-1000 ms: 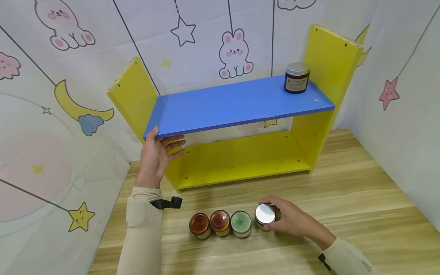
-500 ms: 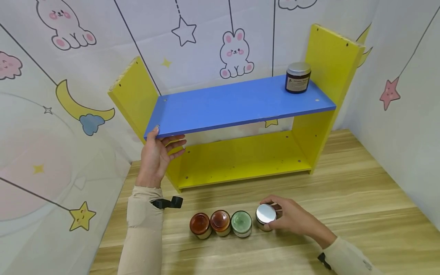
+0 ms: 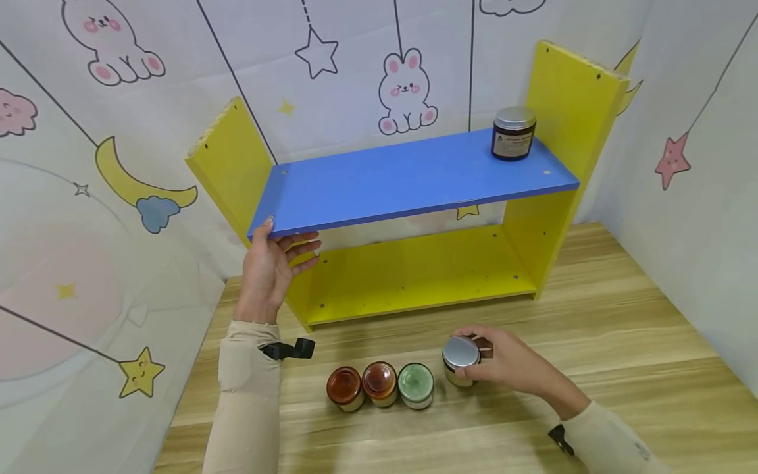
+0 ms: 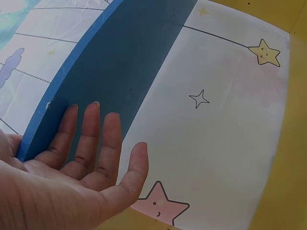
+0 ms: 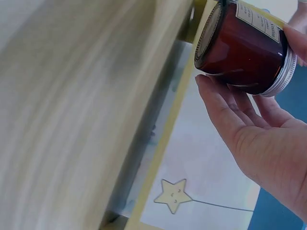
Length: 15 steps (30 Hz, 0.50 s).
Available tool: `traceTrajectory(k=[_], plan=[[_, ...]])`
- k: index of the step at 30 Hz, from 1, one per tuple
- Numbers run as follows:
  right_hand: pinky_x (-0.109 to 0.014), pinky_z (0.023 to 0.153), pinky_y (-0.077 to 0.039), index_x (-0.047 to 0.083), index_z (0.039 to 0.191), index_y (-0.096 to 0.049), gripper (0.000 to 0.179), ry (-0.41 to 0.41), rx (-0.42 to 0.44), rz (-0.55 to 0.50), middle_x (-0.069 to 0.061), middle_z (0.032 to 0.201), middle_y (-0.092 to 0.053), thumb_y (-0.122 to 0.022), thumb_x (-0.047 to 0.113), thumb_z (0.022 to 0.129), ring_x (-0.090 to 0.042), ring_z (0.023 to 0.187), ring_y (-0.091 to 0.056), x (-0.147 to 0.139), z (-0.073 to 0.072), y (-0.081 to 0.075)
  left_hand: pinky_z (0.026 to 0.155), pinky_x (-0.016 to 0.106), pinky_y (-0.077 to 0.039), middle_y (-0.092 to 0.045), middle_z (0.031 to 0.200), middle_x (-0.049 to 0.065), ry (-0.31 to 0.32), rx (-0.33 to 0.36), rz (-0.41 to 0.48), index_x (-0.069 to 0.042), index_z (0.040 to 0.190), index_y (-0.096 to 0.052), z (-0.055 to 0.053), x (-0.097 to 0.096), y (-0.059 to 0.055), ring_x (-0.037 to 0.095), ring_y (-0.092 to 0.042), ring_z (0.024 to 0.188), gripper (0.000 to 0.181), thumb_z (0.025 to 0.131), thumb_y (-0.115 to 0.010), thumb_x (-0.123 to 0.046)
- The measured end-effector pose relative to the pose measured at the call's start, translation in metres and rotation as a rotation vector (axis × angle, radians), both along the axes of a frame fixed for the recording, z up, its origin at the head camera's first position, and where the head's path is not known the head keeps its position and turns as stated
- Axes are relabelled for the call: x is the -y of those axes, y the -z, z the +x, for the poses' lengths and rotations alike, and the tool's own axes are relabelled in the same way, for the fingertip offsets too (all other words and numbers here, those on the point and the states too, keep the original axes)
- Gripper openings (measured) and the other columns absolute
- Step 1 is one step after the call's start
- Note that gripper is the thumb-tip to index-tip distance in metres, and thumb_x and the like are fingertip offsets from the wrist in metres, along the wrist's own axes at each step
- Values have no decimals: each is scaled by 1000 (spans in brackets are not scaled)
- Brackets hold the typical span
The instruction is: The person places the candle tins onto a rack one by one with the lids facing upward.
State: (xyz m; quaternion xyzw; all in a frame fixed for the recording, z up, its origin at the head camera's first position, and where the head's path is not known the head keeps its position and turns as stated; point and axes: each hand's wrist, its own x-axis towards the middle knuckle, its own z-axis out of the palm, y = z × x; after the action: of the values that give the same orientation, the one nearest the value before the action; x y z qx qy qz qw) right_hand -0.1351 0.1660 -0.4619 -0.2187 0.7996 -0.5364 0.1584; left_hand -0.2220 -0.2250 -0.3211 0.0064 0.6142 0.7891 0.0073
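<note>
The person's left hand (image 3: pixel 266 276) holds the blue shelf (image 3: pixel 408 181) at its near left corner, the thumb on the top face and the fingers spread loosely underneath, as the left wrist view also shows. The right hand (image 3: pixel 509 361) grips a brown jar (image 3: pixel 462 359) with a silver lid (image 3: pixel 461 351), its thumb on one side and its fingers on the other. This jar is in front of the shelf unit, to the right of a row of three other jars and apart from them. It seems to be held just above the table (image 3: pixel 628 329), since the right wrist view shows part of its base, but the gap is hard to judge from above. A pale label (image 5: pixel 261 21) with dark print runs along its side.

In the row, the left jar (image 3: pixel 345 387) and the middle jar (image 3: pixel 379 383) have reddish-brown tops, and the right jar (image 3: pixel 416 384) has a green one. They stand upright and close together.

Another dark jar (image 3: pixel 512 137) with a silver lid stands upright on the blue shelf, near its right end. Yellow side panels (image 3: pixel 571 108) rise at both ends of this shelf, and a yellow bottom board (image 3: pixel 414 273) lies below it. Behind is a white wall covering (image 3: pixel 355 118) printed with rabbits, stars and moons. Both arms wear beige sleeves (image 3: pixel 249 395).
</note>
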Motion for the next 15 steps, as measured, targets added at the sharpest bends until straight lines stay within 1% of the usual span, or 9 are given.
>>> traceTrajectory(k=[4,8,12,15], plan=[[-28,85,-55,0,136,-55,66,20,25,-4,-13,122,-65,-85,25,83,-26,109,-64,-2,-3,-9,98,46,-48,-71,111,5,-2,0,4,-13,160,-22,0,0,0,25,-66,108,64,109,-27,-51],[-29,87,-55,1,134,-54,63,18,37,-20,-14,122,-64,-85,23,84,-28,114,-63,-7,-6,-19,100,47,-46,-70,113,7,-1,0,2,-13,159,-23,-1,0,1,25,-66,108,64,109,-28,-51],[-31,88,-55,3,132,-56,59,24,27,-32,-14,122,-63,-84,23,84,-29,113,-62,-11,-10,-29,101,48,-45,-71,110,5,0,3,1,-13,160,-22,-1,0,1,25,-65,108,64,109,-27,-51],[-31,88,-55,5,133,-57,58,40,7,-36,-13,122,-63,-84,23,85,-29,111,-62,-12,-13,-36,100,47,-46,-70,113,7,-2,6,2,-14,161,-19,-1,0,0,25,-65,109,65,109,-27,-51]])
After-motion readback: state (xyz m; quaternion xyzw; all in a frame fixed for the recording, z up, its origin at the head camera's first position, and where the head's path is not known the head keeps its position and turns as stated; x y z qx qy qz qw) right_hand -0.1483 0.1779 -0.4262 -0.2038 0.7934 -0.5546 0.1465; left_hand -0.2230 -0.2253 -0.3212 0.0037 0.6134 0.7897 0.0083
